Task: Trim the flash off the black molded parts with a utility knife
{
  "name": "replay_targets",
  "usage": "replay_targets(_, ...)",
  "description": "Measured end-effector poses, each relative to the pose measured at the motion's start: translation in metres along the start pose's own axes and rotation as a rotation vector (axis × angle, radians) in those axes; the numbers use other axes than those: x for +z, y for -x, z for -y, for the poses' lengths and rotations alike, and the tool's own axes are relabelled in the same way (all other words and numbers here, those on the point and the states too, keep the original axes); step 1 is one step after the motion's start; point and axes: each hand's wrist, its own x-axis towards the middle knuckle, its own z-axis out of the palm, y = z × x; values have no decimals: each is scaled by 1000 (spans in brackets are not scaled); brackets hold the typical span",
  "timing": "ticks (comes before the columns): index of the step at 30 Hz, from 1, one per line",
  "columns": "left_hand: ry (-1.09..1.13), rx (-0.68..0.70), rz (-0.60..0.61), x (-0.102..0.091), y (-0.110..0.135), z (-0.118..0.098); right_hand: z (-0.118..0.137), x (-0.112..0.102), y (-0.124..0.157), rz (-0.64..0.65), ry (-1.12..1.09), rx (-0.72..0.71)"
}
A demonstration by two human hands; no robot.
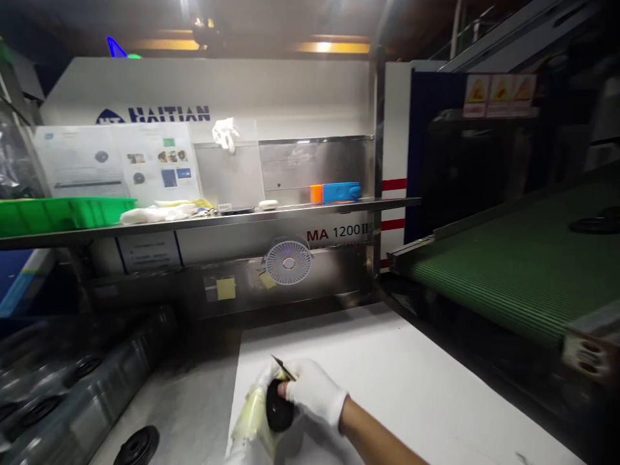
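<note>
Both my hands wear gloves and meet low in the middle over a white sheet [387, 374] on the bench. My left hand [254, 416], in a yellowish glove, is wrapped round a round black plastic part [278, 407]. My right hand [312, 391], in a white glove, is closed on a thin dark blade-like tool [283, 368] whose tip points up and left above the part. My bare right forearm runs off toward the lower right.
Another black round part [138, 445] lies on the steel bench at lower left, beside plastic-wrapped stacks [58, 387]. A green conveyor belt [523, 271] slopes at right with a black part [593, 223]. A shelf [217, 219] carries a green tray [58, 213], gloves, and a blue box [341, 192]. Small fan [289, 261].
</note>
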Motion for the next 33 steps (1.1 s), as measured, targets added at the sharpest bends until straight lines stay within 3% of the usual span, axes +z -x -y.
replay_targets(3, -11, -117, -85, -10, -1, 14, -13, 24, 10, 47, -68, 26)
replay_targets(7, 36, -103, -144, -25, -2, 12, -14, 24, 22, -33, -169, -40)
replay_targets(11, 164, -151, -202, -35, -14, -4, -22, 14, 15, -76, -306, 104)
replay_targets(13, 227, -154, -224, -39, -18, -14, -33, -2, 6, -200, -190, 127)
replay_targets(15, 285, -100, -213, -40, -18, -22, -42, -26, -1, -403, -64, 101)
replay_targets(18, 345, -62, -118, -40, -11, -23, -45, -52, -3, -665, 5, 54)
replay_targets(20, 351, -73, -29, -39, -8, -18, -39, -53, 2, -613, -65, 56)
replay_targets(23, 354, -73, 51, -37, -9, -11, -22, -34, 12, -310, -208, 19)
replay_targets(25, 373, -64, 25, -38, -11, -12, -12, -18, 16, -190, -205, -42)
replay_targets(29, 307, -17, -97, -38, -6, -26, -3, 6, 15, -159, -156, -98)
replay_targets(33, 41, 21, -217, -18, 6, -22, 0, 19, 23, -151, -159, -53)
